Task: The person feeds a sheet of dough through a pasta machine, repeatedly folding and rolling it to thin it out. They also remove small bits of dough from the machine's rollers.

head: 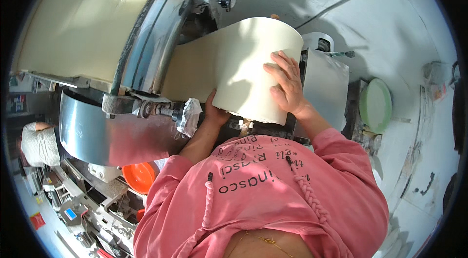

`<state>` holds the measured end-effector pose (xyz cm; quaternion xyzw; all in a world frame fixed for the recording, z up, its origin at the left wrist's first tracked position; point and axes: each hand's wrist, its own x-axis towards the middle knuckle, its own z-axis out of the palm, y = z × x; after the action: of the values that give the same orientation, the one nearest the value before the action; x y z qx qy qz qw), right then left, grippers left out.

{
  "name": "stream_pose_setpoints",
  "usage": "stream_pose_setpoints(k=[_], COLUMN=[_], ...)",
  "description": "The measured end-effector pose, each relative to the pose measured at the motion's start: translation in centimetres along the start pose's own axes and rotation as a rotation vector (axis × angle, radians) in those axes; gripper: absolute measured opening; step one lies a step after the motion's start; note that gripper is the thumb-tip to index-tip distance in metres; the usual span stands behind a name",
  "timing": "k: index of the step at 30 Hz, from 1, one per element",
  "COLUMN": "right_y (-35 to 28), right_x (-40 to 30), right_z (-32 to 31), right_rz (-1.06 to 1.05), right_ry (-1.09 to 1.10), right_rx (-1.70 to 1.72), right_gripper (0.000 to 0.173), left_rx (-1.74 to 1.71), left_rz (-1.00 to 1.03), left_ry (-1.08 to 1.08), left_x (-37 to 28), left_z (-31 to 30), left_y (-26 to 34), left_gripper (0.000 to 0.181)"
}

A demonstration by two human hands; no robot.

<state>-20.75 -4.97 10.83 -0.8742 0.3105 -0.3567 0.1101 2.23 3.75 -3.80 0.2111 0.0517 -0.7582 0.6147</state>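
Observation:
A wide sheet of pale dough (73, 35) lies left of the metal rollers (148, 46) of a dough sheeter. On their right, more of the sheet runs into a thick dough roll (252, 71). My right hand (287, 82) rests on the roll's right side, fingers somewhat spread and nothing pinched between them. At the roll's lower left edge is my left hand (216, 111), one digit raised against the dough; its other fingers are largely hidden beneath, so its hold is unclear.
A plastic-wrapped knob (189, 117) and a curved steel guard (117, 133) project near my left forearm. A metal panel (325, 86) stands right of the roll, with a green basin (376, 105) beyond. An orange basin (139, 177) and another person (40, 144) are at lower left.

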Motion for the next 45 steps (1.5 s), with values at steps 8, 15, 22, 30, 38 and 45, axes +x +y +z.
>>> stream_pose_setpoints(k=[8, 15, 22, 30, 38, 45], right_y=[3.5, 9.1, 9.7, 9.8, 9.2, 9.1], right_x=[-1.9, 1.9, 3.8, 5.4, 6.7, 9.6], right_z=[-3.8, -4.1, -4.5, -4.7, -4.3, -4.3], right_rz=[0.292, 0.497, 0.365, 0.251, 0.250, 0.110], right_ry=[0.090, -0.016, -0.126, -0.358, -0.387, -0.346], right_rx=[0.205, 0.186, 0.038, -0.224, -0.254, -0.146], right_gripper=[0.020, 0.009, 0.011, 0.010, 0.008, 0.008], left_rx=[0.031, 1.587, 2.110, 2.471, 1.195, -0.026], left_rz=[0.033, 0.374, 0.448, 1.132, 0.317, -0.050], left_ry=[-0.108, -0.186, -0.155, -0.335, -0.174, -0.388], left_x=[-0.2, 0.4, -0.1, -0.5, 0.2, -0.1], left_z=[-0.7, -1.7, 0.1, 1.3, -1.5, -0.1], left_y=[-0.6, -0.6, -0.8, -0.4, -1.0, -0.7], left_gripper=[0.052, 0.049, 0.049, 0.050, 0.050, 0.048])
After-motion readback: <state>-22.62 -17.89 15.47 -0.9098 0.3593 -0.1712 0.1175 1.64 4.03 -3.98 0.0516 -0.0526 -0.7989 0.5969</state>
